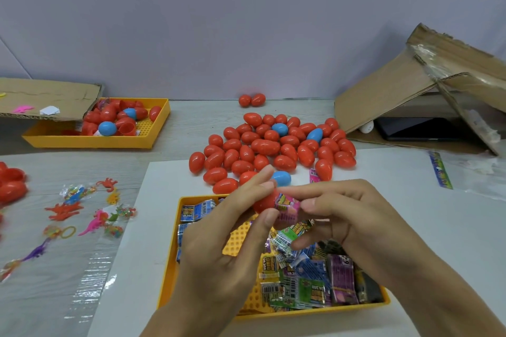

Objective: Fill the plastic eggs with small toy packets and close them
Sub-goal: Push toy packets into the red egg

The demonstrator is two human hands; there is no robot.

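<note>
Red egg half (264, 201) pinched in the left hand (232, 238) above a yellow tray (175, 254).
The right hand (347, 216) fingers clamp a pink packet (284, 206) at its mouth; packet lettering is too blurred to read.

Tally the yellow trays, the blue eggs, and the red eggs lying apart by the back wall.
Yellow trays: 2
Blue eggs: 5
Red eggs by the back wall: 2
Total: 9
</note>
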